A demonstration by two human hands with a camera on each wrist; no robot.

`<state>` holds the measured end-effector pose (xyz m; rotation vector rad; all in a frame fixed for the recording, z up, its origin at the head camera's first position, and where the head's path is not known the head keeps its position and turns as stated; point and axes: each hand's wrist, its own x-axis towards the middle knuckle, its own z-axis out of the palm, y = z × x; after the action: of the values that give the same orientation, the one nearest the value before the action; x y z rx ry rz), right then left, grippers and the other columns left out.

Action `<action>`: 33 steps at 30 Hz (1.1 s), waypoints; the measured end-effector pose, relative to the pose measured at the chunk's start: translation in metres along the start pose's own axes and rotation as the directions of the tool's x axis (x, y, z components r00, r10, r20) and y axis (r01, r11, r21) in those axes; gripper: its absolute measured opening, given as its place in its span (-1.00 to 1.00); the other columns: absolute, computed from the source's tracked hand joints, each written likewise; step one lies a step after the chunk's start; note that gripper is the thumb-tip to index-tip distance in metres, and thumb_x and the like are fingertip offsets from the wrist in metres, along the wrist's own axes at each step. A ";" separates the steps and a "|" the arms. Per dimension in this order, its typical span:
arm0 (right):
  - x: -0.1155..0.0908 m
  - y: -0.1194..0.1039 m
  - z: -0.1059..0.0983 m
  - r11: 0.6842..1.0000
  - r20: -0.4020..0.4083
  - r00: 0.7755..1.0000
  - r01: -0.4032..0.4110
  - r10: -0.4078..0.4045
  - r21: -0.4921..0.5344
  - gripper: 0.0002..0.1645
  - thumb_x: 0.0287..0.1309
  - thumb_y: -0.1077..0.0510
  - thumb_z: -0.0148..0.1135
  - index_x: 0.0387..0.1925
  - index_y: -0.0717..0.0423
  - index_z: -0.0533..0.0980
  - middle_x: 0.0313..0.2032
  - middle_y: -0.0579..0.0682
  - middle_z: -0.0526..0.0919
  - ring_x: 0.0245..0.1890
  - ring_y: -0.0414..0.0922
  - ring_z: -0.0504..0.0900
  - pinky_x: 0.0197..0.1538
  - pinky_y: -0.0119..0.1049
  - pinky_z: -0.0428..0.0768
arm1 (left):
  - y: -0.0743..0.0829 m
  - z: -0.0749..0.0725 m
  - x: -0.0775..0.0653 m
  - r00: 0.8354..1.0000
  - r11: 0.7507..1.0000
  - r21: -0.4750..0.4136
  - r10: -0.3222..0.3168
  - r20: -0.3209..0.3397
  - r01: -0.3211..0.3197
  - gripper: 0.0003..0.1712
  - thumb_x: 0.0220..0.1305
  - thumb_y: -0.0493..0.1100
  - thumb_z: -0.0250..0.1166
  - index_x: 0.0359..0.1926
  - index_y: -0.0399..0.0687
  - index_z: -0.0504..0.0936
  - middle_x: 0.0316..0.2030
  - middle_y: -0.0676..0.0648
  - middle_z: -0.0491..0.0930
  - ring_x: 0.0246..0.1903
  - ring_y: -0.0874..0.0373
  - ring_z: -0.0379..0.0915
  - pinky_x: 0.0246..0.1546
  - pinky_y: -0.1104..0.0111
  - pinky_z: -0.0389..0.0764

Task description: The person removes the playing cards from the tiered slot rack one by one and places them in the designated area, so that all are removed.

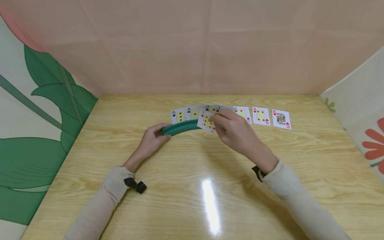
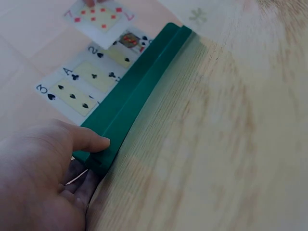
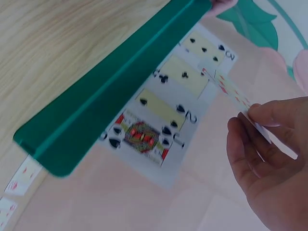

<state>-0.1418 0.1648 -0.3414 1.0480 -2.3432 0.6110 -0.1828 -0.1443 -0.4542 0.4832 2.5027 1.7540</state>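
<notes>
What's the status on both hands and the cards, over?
Left hand grips green card holder. Right hand pinches seven of diamonds. Right hand partly hides holder in head view.

The card holder is deep green. The 7 of diamonds shows red pips on a yellow panel bordered white; the 3 of spades has black ones. The tabletop is yellowish wood grain, the sleeves beige, the backdrop dusty pink.
</notes>
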 end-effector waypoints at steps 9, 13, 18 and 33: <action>-0.012 0.012 -0.020 0.998 -0.063 0.997 -0.045 0.042 -0.045 -0.79 0.06 0.48 0.32 -0.22 0.29 0.66 -0.21 0.17 0.68 -0.17 0.09 0.63 -0.13 -0.05 0.62 | 0.000 0.000 0.000 1.000 1.000 0.010 0.007 -0.001 -0.007 -0.57 0.25 -0.37 0.36 0.16 -0.18 0.62 0.11 -0.17 0.60 0.07 0.02 0.54 0.12 0.22 0.56; -0.016 0.017 -0.027 0.997 -0.103 0.994 -0.049 0.043 -0.062 -0.75 0.02 0.52 0.32 -0.22 0.30 0.65 -0.24 0.16 0.67 -0.21 0.08 0.62 -0.17 -0.09 0.62 | 0.000 -0.001 -0.001 1.000 1.000 0.014 0.006 0.000 -0.006 -0.57 0.26 -0.36 0.36 0.16 -0.16 0.62 0.11 -0.15 0.60 0.07 0.03 0.54 0.13 0.20 0.56; -0.017 0.021 -0.036 0.995 -0.120 0.989 -0.089 0.082 -0.054 -0.74 0.04 0.53 0.30 -0.20 0.32 0.65 -0.24 0.16 0.66 -0.21 0.04 0.61 -0.23 -0.12 0.62 | 0.001 -0.004 -0.002 1.000 1.000 0.024 0.007 -0.011 -0.007 -0.57 0.25 -0.35 0.37 0.15 -0.16 0.63 0.10 -0.15 0.61 0.05 0.03 0.55 0.11 0.18 0.57; -0.029 0.042 -0.075 0.957 -0.230 0.938 -0.281 0.259 -0.069 -0.74 0.17 0.52 0.21 -0.16 0.29 0.67 -0.21 0.17 0.67 -0.30 -0.02 0.61 -0.19 -0.53 0.40 | -0.001 -0.005 -0.003 1.000 1.000 0.020 0.000 -0.006 0.000 -0.57 0.27 -0.33 0.36 0.16 -0.14 0.62 0.09 -0.15 0.61 0.04 0.03 0.55 0.11 0.17 0.56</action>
<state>-0.1388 0.2489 -0.3088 0.5837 -2.3102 0.6644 -0.1811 -0.1504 -0.4536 0.4792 2.5271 1.7344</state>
